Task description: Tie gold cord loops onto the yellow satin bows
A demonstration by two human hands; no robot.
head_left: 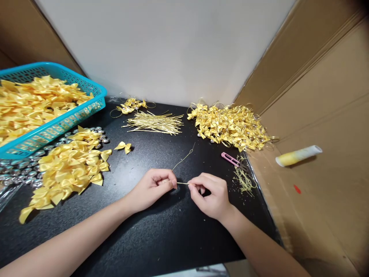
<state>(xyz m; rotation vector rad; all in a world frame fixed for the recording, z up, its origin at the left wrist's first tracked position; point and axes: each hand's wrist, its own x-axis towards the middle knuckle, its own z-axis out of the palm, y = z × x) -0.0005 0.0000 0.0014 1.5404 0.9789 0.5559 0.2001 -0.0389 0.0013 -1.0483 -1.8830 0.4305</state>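
Observation:
A thin gold cord (182, 183) runs taut between my two hands over the middle of the black table. My left hand (154, 189) pinches it with thumb and forefinger, and a narrow looped tail of cord rises behind those fingers. My right hand (212, 195) is closed on the cord's other side, fingertips pressed together. Whether anything else sits inside the left fingers is hidden. Beyond the hands lies a bundle of cut gold cords (155, 123). A single yellow ribbon bow (123, 147) rests left of it.
At left, a blue basket (99, 90) holds many yellow bows; loose bows (73, 161) and silvery beads (24, 171) lie beside it. Finished-looking bows with cord loops (230, 125) are heaped at back right. Pink thread snips (230, 158) lie by cord scraps (245, 181). Cardboard walls flank the table.

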